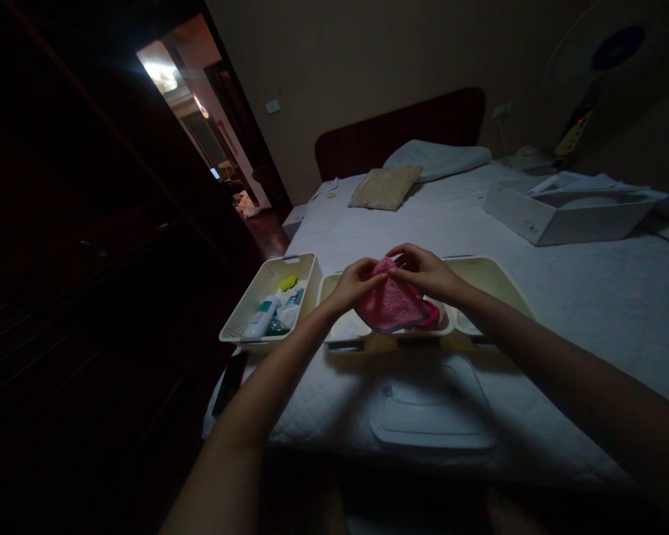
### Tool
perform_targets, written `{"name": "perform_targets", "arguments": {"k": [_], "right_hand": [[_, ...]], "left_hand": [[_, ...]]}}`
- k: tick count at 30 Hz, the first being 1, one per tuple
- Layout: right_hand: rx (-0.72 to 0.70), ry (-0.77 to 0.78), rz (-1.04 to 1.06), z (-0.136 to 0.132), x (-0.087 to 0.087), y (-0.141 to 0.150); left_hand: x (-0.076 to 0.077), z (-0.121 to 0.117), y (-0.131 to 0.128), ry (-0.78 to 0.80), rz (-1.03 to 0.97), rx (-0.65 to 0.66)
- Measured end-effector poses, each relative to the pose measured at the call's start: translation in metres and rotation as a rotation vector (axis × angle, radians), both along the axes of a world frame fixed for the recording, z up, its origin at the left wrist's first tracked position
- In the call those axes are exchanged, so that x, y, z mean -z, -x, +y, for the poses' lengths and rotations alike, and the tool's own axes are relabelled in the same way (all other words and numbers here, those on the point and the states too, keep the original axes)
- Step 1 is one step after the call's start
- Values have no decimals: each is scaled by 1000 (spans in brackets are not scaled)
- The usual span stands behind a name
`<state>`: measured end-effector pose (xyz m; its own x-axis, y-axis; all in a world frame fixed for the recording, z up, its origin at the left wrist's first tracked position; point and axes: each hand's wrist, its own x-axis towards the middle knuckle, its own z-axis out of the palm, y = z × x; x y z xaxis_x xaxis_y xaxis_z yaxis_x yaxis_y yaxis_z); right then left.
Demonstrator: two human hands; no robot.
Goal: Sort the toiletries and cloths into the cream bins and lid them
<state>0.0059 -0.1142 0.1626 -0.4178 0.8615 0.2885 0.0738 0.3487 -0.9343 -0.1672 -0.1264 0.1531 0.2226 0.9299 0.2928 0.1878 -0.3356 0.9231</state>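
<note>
Both my hands pinch the upper edge of a pink cloth (392,303) with a dark border, which hangs down between them. My left hand (358,282) grips it from the left, and my right hand (421,269) from the right, fingertips nearly meeting. Beneath the cloth is a row of cream bins; the left bin (330,286) shows something pale inside, and the right bin (493,276) is partly behind my right forearm. A red item (432,315) shows in the middle bin, just beside the cloth's lower right corner.
A perforated cream basket (311,286) at left holds a white bottle (262,318), a yellow item (288,282) and other packets. Nearer me lies a translucent lid (432,416) on the bed (580,312). Farther off are a cushion (384,187) and a white box (535,215).
</note>
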Motion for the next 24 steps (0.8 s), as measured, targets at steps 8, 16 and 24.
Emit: {"name": "perform_targets", "arguments": {"k": [8,16,24], "right_hand": [[282,28,-69,17,12,-7],[83,363,-100,17,21,-17],[121,478,133,5,13,-3]], "left_hand": [[4,5,17,-13,-119,-88],[5,9,25,35,-249,-159],[3,6,23,63,-256,-106]]}}
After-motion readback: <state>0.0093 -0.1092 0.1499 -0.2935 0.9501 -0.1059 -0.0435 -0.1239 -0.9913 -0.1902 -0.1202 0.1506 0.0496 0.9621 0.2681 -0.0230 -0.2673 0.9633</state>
